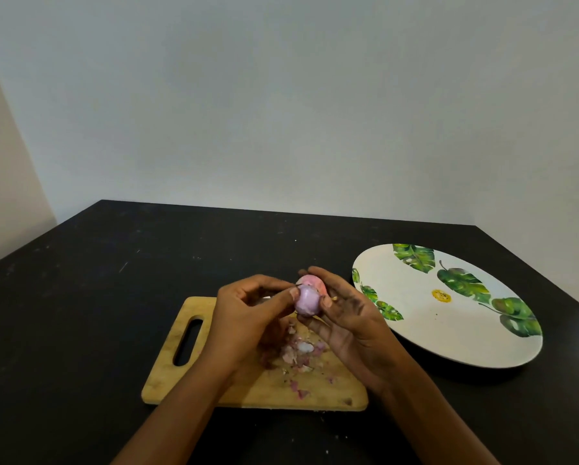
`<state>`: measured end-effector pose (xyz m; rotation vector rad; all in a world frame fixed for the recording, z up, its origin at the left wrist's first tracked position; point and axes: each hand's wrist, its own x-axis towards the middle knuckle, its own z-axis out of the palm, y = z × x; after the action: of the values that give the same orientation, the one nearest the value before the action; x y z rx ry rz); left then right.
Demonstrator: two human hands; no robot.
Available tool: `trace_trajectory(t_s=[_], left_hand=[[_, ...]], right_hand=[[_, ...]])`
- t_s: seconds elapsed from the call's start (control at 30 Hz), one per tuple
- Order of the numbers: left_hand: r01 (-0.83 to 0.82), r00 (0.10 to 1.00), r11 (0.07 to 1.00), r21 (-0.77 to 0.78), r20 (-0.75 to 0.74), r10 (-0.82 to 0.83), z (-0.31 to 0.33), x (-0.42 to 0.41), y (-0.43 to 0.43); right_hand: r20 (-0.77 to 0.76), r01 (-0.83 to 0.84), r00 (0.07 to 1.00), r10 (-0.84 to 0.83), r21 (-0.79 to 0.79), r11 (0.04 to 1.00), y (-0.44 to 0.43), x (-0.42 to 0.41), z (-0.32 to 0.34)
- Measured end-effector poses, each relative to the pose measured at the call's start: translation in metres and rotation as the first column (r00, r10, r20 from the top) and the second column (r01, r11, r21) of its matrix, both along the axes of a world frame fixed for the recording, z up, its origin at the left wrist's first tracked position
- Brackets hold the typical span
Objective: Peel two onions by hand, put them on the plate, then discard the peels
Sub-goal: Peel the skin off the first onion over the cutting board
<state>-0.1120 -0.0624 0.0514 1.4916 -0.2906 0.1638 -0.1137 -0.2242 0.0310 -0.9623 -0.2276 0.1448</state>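
The right hand (343,313) grips a small red onion (305,302), with its fingers curled round the far side and underside and its thumb laid against the near right face. The palm and fingers carry dark smudges. The left hand (244,317) meets the red onion from the left. Its thumb tip presses on the pale purple flesh near the top and its curled fingers close in above, pinching at the skin there. The lower front of the bulb is bare, glossy and lilac, while a pinker layer shows across its upper back. Both hands hold it in the air above the far right part of a wooden cutting board (167,364).

Directly below the hands, a loose heap of peels (300,355) lies on the board in pink, white and purple scraps, with a few smaller bits scattered toward the near edge. The board's handle slot (188,340) is at its left end. To the right of the board, apart from it, sits a large white plate (425,327) printed with green leaves and a small yellow mark. Board and plate rest on a black surface (80,313), which is speckled with crumbs and backed by a plain pale wall (281,95).
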Motion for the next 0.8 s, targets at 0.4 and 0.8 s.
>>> trace_trajectory(t_s=[0.4,0.8], left_hand=[[-0.150,0.966,0.980,0.133,0.229,0.117,-0.008,0.001,-0.003],[-0.365,0.923,0.918,0.154,0.186,0.336,-0.011,0.008,0.001]], right_hand=[[0.021,0.007,1.000,-0.005,-0.083,0.997,0.003,-0.002,-0.003],[-0.075,-0.059,0.995,0.065,0.078,0.995,0.007,-0.002,0.001]])
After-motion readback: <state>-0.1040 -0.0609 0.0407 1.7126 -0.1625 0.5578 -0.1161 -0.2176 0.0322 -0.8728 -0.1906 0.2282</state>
